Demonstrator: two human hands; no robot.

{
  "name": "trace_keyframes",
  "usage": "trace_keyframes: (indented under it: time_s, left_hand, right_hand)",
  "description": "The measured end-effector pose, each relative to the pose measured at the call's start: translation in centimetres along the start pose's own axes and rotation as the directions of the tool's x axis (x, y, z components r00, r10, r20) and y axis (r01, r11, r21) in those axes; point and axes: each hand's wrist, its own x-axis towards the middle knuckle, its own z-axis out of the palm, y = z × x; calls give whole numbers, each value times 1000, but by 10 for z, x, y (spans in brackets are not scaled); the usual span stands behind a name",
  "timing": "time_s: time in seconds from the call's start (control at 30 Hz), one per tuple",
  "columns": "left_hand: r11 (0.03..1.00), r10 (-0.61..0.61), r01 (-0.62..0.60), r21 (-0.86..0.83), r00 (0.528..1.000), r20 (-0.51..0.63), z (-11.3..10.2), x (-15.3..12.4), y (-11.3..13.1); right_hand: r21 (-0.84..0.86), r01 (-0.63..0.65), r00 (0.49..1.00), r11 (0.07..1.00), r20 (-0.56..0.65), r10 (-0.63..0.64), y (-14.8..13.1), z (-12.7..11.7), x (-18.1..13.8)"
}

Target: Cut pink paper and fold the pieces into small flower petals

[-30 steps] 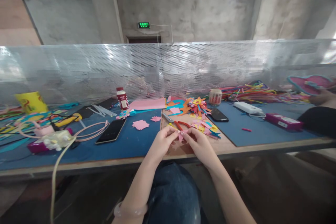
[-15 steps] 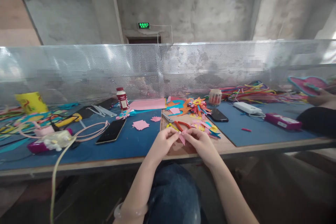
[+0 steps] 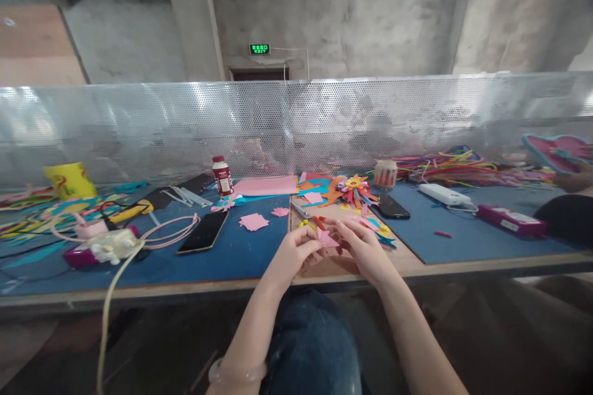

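Note:
My left hand (image 3: 295, 255) and my right hand (image 3: 364, 247) meet over the brown board (image 3: 398, 254) at the table's front edge. Both pinch a small folded pink paper piece (image 3: 327, 239) between their fingertips. Just behind it lie scissors with red handles (image 3: 309, 215) and a heap of coloured paper scraps (image 3: 376, 229). A finished multicoloured paper flower (image 3: 353, 187) sits farther back on the board.
Blue mat (image 3: 222, 253) holds a black phone (image 3: 204, 231), pink paper squares (image 3: 252, 221), a red-capped bottle (image 3: 223, 176), a yellow cup (image 3: 69, 181), and cables. Second phone (image 3: 393, 206), tape roll (image 3: 385, 173), white power strip (image 3: 443, 194), coloured strips, another person's arm (image 3: 565, 213) at right. Perforated metal screen behind.
The view has shifted slightly. My hands have turned the pink paper piece between the fingers and stay together over the board.

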Motion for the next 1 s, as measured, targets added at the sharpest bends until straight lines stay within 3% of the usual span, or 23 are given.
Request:
trace_keyframes:
  time_s: [0.23,0.37,0.57,0.7,0.9,1.0]
  left_hand:
    - [993,-3,-7,-115,996,-86,2,5,-2]
    - [992,-7,-8,-128,993,-118,5,1,3]
    - [993,-8,7,-118,1000,-7,0,0,2]
    - [994,-5,11,-107,999,48,-2,-1,5]
    - [994,-11,15,-112,999,39,-1,-2,7]
    - [994,-11,14,-106,1000,29,-1,0,2]
  right_hand:
    - [-189,220,955,957,242,-171,-14,-7,-2]
    - [-276,289,935,917,284,-210,-17,-9,1]
    - [-333,337,939,881,182,-290,-12,-8,5]
    - [-262,299,953,918,122,-276,-7,-1,4]
    - [-171,212,974,962,-39,-221,5,13,3]
    - [-150,186,979,971,-56,-196,6,16,2]
